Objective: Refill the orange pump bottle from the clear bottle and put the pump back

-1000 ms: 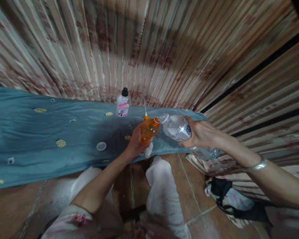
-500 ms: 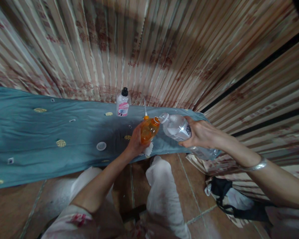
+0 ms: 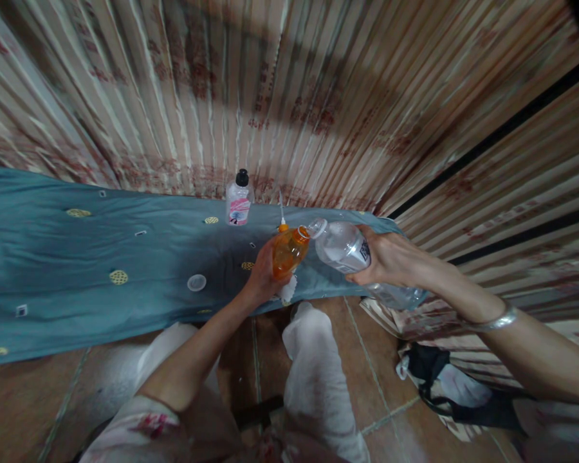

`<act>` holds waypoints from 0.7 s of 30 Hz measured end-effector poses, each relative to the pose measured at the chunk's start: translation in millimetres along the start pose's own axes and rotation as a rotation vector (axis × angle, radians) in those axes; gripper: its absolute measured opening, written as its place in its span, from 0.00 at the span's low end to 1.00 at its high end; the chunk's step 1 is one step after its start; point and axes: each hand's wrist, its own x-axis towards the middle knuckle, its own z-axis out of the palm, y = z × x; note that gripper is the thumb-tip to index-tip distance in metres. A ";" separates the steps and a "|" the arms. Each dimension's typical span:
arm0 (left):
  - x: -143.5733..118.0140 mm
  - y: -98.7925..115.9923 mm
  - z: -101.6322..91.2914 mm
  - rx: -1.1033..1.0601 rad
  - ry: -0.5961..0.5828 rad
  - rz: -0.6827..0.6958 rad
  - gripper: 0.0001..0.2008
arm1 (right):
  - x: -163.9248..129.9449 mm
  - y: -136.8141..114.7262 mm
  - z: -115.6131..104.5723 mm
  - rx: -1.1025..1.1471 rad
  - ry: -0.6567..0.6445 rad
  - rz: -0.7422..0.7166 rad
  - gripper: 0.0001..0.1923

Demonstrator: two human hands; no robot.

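My left hand (image 3: 263,275) is wrapped round an orange see-through bottle (image 3: 287,252), its open neck leaning up and to the right. Tipped sideways in my right hand (image 3: 383,257) is a large clear plastic bottle (image 3: 340,245) with a dark-printed label. Its mouth meets the rim of the orange bottle; whether liquid runs between them I cannot make out. Just behind the orange bottle lies an orange pump top with a white tube (image 3: 282,215). A clear bottle with a pink label and black cap (image 3: 238,200) stands to the left, farther back.
A small clear round lid (image 3: 196,283) lies on the teal patterned cloth (image 3: 159,251) covering the long surface. Pleated curtain (image 3: 222,96) hangs right behind it. On the tiled floor (image 3: 367,360) at right is a dark bundle of cloth (image 3: 444,386).
Hardly anything differs: both hands keep the two bottles mouth to mouth in the same place. The view has shifted very slightly.
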 end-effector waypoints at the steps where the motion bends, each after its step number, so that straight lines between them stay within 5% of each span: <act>1: 0.0 -0.3 0.2 0.000 0.001 0.003 0.42 | 0.1 0.4 0.2 0.001 0.001 -0.002 0.37; 21: 0.3 2.4 -1.9 0.011 -0.001 -0.005 0.41 | -0.8 -1.1 -1.1 0.005 0.013 -0.009 0.34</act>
